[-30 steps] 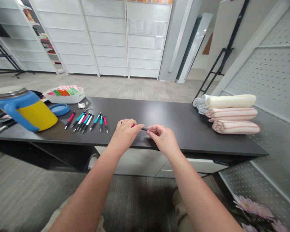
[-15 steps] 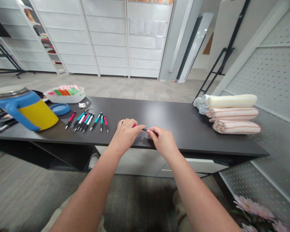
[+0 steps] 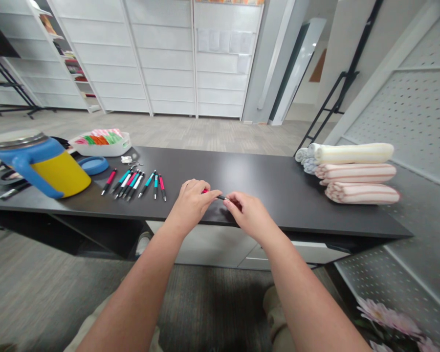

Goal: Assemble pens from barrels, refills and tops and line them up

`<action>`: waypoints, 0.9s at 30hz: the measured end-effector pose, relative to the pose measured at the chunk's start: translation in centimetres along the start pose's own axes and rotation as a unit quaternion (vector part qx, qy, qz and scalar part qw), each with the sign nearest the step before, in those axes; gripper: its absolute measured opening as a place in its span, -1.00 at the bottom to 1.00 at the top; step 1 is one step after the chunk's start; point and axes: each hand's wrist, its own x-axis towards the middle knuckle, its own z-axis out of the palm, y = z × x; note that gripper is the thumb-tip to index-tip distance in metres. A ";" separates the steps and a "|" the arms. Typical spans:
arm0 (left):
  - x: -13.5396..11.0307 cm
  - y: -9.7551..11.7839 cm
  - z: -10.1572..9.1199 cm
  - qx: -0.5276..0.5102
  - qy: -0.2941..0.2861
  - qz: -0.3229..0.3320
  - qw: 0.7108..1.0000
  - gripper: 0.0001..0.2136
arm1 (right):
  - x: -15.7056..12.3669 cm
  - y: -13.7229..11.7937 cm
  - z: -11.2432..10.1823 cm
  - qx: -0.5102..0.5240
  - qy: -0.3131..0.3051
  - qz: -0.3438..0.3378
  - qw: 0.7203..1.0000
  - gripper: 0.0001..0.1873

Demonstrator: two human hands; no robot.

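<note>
Above the front part of the dark tabletop, my left hand (image 3: pixel 191 203) is closed around a pen (image 3: pixel 220 197) with a pink barrel and black grip. Its tip end points right, into the fingers of my right hand (image 3: pixel 247 210), which are pinched together at the silver tip. My fingers cover most of the barrel, and whether a small part sits between the right fingertips is hidden. To the left of my hands, several pens (image 3: pixel 129 184) in pink, teal and white lie on the tabletop in a loose row, including a pink pen (image 3: pixel 162 187) nearest my left hand.
At left a blue and yellow mug (image 3: pixel 55 168) stands near a blue lid (image 3: pixel 93 165) and a white basket (image 3: pixel 123 145) of colourful packets. Rolled towels (image 3: pixel 355 173) are stacked on the right of the dark table (image 3: pixel 278 195). Pink flowers (image 3: pixel 385 315) are at lower right.
My right hand has shifted slightly right, and a little more of the pen's silver tip shows between the hands. My left hand keeps its grip.
</note>
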 end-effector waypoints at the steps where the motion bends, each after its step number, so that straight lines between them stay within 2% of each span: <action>1: 0.0 0.0 0.0 0.001 0.001 0.001 1.000 -0.76 | 0.0 0.0 0.0 0.002 0.003 0.001 1.000 -0.85; 6: -0.1 0.0 0.2 -0.006 0.010 -0.001 1.000 -0.73 | 0.0 0.4 0.1 -0.019 0.014 -0.040 0.999 -0.82; 9: -0.1 0.0 0.3 -0.014 -0.002 -0.019 1.000 -0.66 | 0.0 0.7 -0.1 -0.040 0.028 -0.039 0.998 -0.81; 16: 0.2 -0.4 0.0 -0.029 -0.072 -0.049 0.996 -0.76 | -0.2 1.1 -0.3 -0.066 0.024 -0.038 0.997 -0.76; 24: 0.5 -0.8 -0.4 -0.050 -0.100 -0.045 0.993 -0.81 | -0.2 1.4 -0.1 -0.061 0.025 -0.040 0.997 -0.77; 27: 0.4 -0.7 -0.7 -0.056 -0.080 -0.042 0.994 -0.86 | -0.2 1.3 -0.1 -0.058 0.008 -0.040 0.997 -0.75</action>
